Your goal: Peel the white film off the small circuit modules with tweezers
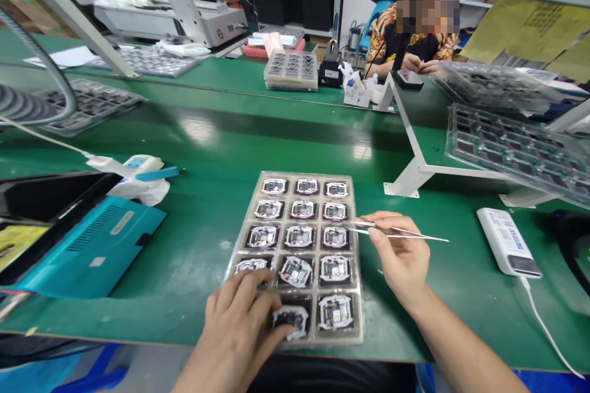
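A clear plastic tray (315,290) lies on the green table with rows of white-framed watch modules in its pockets, their small circuit boards facing up. My left hand (242,319) reaches over the near left corner. Its thumb and a finger grip a watch module (291,320) in the front row's middle pocket, which sits tilted. The hand hides the front left pocket. Beside the tray's right edge, my right hand (402,252) holds thin metal tweezers (417,236) in a pinch, their tips pointing left over the tray's right column.
A teal box (108,252) stands on the left. To the right lies a white power bank (507,242) with a cable. A raised white-legged shelf (412,172) carries more trays (511,147). Stacked trays (291,70) stand at the back, where another person (410,37) sits.
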A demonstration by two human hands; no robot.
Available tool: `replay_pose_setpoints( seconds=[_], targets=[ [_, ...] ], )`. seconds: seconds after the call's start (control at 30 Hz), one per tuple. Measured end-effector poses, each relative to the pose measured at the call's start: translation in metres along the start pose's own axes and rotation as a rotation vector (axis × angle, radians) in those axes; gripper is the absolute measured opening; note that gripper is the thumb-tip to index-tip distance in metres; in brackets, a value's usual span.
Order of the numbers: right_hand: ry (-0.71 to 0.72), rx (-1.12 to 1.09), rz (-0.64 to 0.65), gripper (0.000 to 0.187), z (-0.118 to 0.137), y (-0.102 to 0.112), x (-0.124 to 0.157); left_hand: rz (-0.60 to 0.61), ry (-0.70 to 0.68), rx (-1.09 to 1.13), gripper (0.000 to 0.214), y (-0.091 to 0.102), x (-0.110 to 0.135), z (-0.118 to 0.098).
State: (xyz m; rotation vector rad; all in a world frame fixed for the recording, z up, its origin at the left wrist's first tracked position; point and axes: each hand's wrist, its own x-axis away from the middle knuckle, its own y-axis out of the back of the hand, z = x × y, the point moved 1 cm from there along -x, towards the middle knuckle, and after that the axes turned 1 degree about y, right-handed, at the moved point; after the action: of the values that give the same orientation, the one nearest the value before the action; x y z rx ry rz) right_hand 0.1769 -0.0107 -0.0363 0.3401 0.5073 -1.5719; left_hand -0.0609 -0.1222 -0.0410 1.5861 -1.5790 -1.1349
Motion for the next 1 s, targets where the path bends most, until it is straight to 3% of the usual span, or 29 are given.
replay_pose_setpoints(
  seconds=[0.17,0.27,0.37,0.53,0.8,1.0],
  targets=[
    [-0.099,-0.036,-0.046,0.009,-0.003,0.001,0.000,0.266,0.094,0.502,0.009,0.019,-0.037,-0.010],
    [-0.088,-0.133,-0.092,0.009,-0.002,0.001,-0.002,0.393,0.236,0.872,0.013,0.018,-0.066,-0.016],
    [-0.035,-0.205,-0.073,0.009,0.002,-0.001,-0.004,0.470,0.326,1.074,0.030,0.012,-0.094,-0.028],
    [-0.026,-0.186,0.005,0.010,0.005,-0.003,-0.006,0.505,0.356,1.074,0.031,0.013,-0.122,-0.053],
    [-0.075,-0.214,-0.002,0.005,0.001,-0.002,-0.008,0.528,0.321,1.039,0.029,0.010,-0.127,-0.063],
    [-0.230,-0.327,-0.171,0.012,-0.003,-0.007,-0.003,0.531,0.374,1.076,0.028,0.005,-0.122,-0.064]
  ],
)
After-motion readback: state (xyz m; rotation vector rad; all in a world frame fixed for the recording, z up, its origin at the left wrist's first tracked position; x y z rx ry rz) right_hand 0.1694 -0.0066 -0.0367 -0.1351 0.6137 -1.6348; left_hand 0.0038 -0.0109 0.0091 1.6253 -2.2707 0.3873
